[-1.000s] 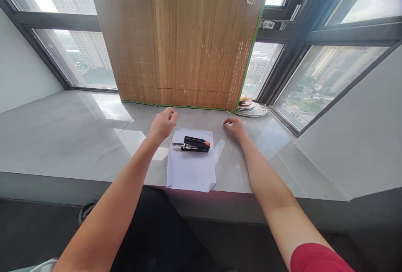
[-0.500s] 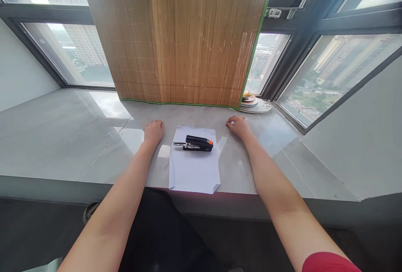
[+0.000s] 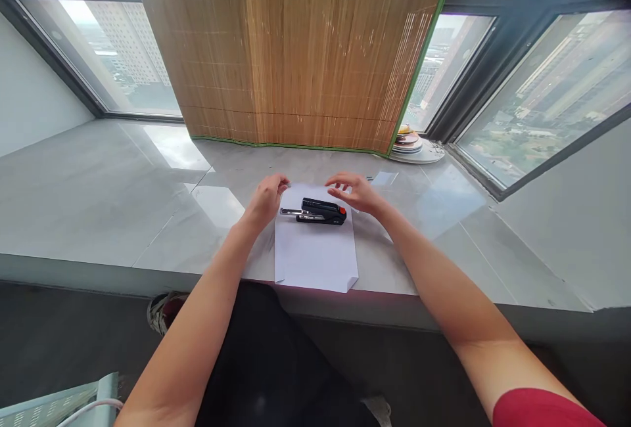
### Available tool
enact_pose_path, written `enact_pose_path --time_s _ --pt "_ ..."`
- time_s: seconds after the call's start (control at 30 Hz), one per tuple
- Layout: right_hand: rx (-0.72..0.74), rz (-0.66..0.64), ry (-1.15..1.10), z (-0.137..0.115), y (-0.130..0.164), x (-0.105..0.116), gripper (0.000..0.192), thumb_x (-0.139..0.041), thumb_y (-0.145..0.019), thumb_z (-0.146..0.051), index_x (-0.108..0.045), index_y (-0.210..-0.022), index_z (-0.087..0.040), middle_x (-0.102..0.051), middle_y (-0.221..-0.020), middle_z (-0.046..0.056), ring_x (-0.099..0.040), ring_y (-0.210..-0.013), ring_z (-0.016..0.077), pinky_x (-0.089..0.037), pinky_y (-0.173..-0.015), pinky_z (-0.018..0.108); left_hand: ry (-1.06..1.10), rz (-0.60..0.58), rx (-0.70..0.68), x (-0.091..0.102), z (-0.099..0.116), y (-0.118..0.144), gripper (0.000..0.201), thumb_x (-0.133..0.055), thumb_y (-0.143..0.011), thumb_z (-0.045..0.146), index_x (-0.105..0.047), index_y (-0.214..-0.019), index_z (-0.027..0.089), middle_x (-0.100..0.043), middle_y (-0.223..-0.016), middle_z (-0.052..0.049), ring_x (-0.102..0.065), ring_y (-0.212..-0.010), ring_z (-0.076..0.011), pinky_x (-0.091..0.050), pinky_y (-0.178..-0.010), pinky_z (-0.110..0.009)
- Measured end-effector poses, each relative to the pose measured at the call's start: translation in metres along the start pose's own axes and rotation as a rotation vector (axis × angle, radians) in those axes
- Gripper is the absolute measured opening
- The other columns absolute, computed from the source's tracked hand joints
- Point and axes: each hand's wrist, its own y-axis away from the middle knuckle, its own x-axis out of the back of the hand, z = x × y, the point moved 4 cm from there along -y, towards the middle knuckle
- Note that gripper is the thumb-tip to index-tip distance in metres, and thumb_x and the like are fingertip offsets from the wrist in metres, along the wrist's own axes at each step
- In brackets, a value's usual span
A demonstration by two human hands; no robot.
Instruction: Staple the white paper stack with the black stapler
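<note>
A black stapler (image 3: 323,210) with an orange-red end lies across the upper part of a white stack of paper (image 3: 315,253). Its lid is swung apart, with the metal magazine sticking out to the left. My left hand (image 3: 269,198) is closed at the paper's top left corner, fingertips pinched; a tiny greyish bit shows there, too small to name. Over the top right of the paper, just behind the stapler, hovers my right hand (image 3: 357,194), fingers apart and nothing visible in them. The lower corners of the paper are bent.
The stack lies at the front edge of a grey tiled windowsill (image 3: 162,217). A bamboo blind (image 3: 305,52) hangs behind it. Stacked plates (image 3: 419,151) stand at the back right by the window frame. A pale green slatted object (image 3: 64,404) is at the lower left.
Both hands have moved inward to the paper's top end, the left one rightward and the right one leftward. My right fingers have spread. The view has tilted down.
</note>
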Motion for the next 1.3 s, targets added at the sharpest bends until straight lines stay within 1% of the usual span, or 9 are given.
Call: enact_pose_path --time_s 0.1,0.2,0.3,0.4,0.57,0.8,0.97,1.1,1.3 --pt "0.021 -0.138 -0.059 -0.012 0.000 -0.016 0.044 -0.063 -0.100 -0.058 -0.076 -0.125 -0.023 -0.075 -0.126 0.011 -0.068 -0.100 0.0239 -0.055 -0.083 0.037 -0.015 -0.110 -0.032 -0.005 0.006 0.023 0.019 -0.051 -0.105 0.018 -0.070 -0.110 0.021 -0.076 -0.112 -0.010 -0.069 -0.108 -0.0247 -0.054 -0.097 -0.040" --pt "0.027 -0.247 -0.079 -0.017 0.001 -0.025 0.053 -0.067 -0.098 -0.061 -0.071 -0.136 -0.025 -0.072 -0.133 0.011 -0.068 -0.105 0.0256 -0.056 -0.089 0.041 -0.051 -0.185 -0.027 -0.004 0.005 0.037 0.016 -0.055 -0.104 0.019 -0.069 -0.112 0.020 -0.076 -0.113 -0.010 -0.068 -0.111 -0.0256 -0.053 -0.100 -0.041" --pt "0.038 -0.291 -0.055 -0.021 0.002 -0.029 0.057 -0.071 -0.095 -0.063 -0.069 -0.138 -0.026 -0.073 -0.132 0.010 -0.068 -0.106 0.0263 -0.054 -0.096 0.043 -0.075 -0.247 -0.050 -0.003 0.008 0.040 0.014 -0.060 -0.104 0.023 -0.071 -0.113 0.021 -0.076 -0.114 -0.009 -0.069 -0.111 -0.0254 -0.052 -0.103 -0.042" --pt "0.050 -0.304 -0.018 -0.024 0.003 -0.030 0.052 -0.068 -0.098 -0.062 -0.070 -0.134 -0.025 -0.074 -0.126 0.010 -0.068 -0.106 0.0264 -0.052 -0.097 0.043 -0.104 -0.287 -0.077 -0.005 0.011 0.039 0.015 -0.061 -0.105 0.026 -0.074 -0.112 0.022 -0.078 -0.111 -0.008 -0.071 -0.107 -0.0251 -0.052 -0.104 -0.042" --pt "0.058 -0.321 -0.002 -0.027 0.003 -0.031 0.047 -0.064 -0.100 -0.059 -0.073 -0.132 -0.025 -0.076 -0.120 0.010 -0.067 -0.106 0.0274 -0.051 -0.094 0.041 -0.128 -0.297 -0.081 -0.007 0.013 0.039 0.019 -0.059 -0.105 0.026 -0.076 -0.114 0.021 -0.078 -0.111 -0.009 -0.071 -0.106 -0.0256 -0.053 -0.104 -0.044" --pt "0.059 -0.331 -0.008 -0.025 0.003 -0.032 0.050 -0.062 -0.101 -0.062 -0.072 -0.133 -0.025 -0.075 -0.123 0.010 -0.066 -0.109 0.0276 -0.049 -0.094 0.041 -0.116 -0.297 -0.118 -0.004 0.014 0.040 0.022 -0.059 -0.105 0.027 -0.078 -0.115 0.022 -0.078 -0.110 -0.008 -0.072 -0.105 -0.0256 -0.055 -0.101 -0.042" --pt "0.046 -0.339 -0.016 -0.024 0.003 -0.031 0.046 -0.064 -0.100 -0.060 -0.075 -0.130 -0.026 -0.076 -0.121 0.009 -0.067 -0.106 0.0270 -0.050 -0.093 0.040 -0.092 -0.253 -0.113 0.004 0.010 0.040 0.022 -0.062 -0.102 0.026 -0.081 -0.112 0.023 -0.080 -0.105 -0.008 -0.073 -0.098 -0.0250 -0.056 -0.099 -0.043" --pt "0.037 -0.354 0.001 -0.026 0.003 -0.031 0.046 -0.062 -0.101 -0.060 -0.076 -0.127 -0.026 -0.076 -0.117 0.009 -0.067 -0.103 0.0261 -0.049 -0.090 0.038 -0.048 -0.254 -0.115 0.011 0.008 0.041 0.020 -0.064 -0.100 0.026 -0.082 -0.109 0.024 -0.081 -0.110 -0.007 -0.071 -0.106 -0.0263 -0.055 -0.101 -0.044" --pt "0.042 -0.361 -0.001 -0.027 0.003 -0.030 0.045 -0.061 -0.101 -0.060 -0.076 -0.123 -0.024 -0.075 -0.113 0.009 -0.067 -0.101 0.0253 -0.049 -0.088 0.037 -0.041 -0.240 -0.155 0.016 0.007 0.042 0.022 -0.063 -0.100 0.025 -0.081 -0.113 0.026 -0.079 -0.115 -0.007 -0.069 -0.106 -0.0258 -0.054 -0.101 -0.044"
